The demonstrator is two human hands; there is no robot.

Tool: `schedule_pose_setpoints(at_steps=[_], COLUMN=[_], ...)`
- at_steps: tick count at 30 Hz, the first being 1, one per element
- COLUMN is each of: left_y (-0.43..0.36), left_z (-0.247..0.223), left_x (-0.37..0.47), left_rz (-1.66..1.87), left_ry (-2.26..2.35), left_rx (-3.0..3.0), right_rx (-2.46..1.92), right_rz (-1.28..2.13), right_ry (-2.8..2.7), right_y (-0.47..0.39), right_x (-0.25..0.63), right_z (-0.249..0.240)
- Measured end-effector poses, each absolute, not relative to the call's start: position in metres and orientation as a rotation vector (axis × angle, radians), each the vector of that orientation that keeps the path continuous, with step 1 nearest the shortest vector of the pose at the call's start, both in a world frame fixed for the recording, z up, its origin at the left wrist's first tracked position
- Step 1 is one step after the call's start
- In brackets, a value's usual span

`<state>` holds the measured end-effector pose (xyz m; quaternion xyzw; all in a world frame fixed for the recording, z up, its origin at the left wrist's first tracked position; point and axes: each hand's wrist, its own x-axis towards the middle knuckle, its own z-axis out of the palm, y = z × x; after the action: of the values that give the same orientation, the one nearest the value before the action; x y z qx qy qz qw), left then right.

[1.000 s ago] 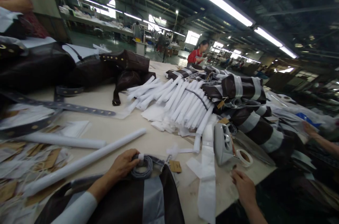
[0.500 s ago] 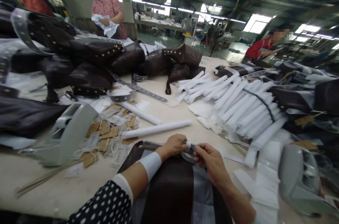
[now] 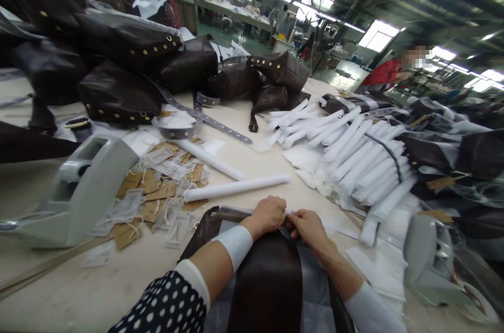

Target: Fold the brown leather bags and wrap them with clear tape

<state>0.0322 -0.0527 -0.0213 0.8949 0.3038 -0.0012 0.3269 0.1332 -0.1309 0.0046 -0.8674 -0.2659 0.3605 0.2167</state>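
Two hands now meet over the dark bag (image 3: 268,275), vs. 1 sec ago, when R hand (image 3: 312,229) is out by the tape dispenser (image 3: 425,257) & only L hand (image 3: 266,217) is at the coil (image 3: 289,231). Vs. ½ sec ago, the change is small: fingertips sit closer tog., & most of the coil is now hidden under them.

Grip: R thumb & index pinch a small white tab (image 3: 289,212) b/w the hands; whether it's tape or paper, can't tell. L fingers bend down at the coil's L side, seem to grasp it, tho the contact itself is hidden. Coil is on the bag's top, at its far end; bag lies on the table (image 3: 262,159), near edge cut off by the frame.

What it means: both hands tied up at one spot, so prob. fine fingertip work on the coil. Don't think the tab's secured yet, w/ R pinch on it; can't confirm.

Nearby, unheld: a white roll (image 3: 238,187) just past the bag, brown tags (image 3: 157,191) to the L, a big heap of rolls (image 3: 366,152) to the R. Dispenser now well apart fr. R fingers.
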Motion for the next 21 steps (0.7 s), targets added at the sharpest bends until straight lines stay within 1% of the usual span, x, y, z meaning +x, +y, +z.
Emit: schedule_pose_setpoints(at_steps=[11,17,21], left_y=[-0.053,-0.053,-0.053], left_z=[-0.024,-0.024,-0.024], left_x=[0.032,0.032,0.031], left_rz=[0.008,0.023,0.025], left_ry=[0.739,0.739,0.747], left_rx=[2.396,2.405,2.414], right_rx=[-2.548,-2.747,-2.788], right_rz=[1.114,1.096,1.034], right_ry=[-0.872,-1.080,-1.266], right_y=[-0.117,-0.111,-0.109], right_x=[0.139,0.139,0.139], right_z=[0.007,0.008,0.015])
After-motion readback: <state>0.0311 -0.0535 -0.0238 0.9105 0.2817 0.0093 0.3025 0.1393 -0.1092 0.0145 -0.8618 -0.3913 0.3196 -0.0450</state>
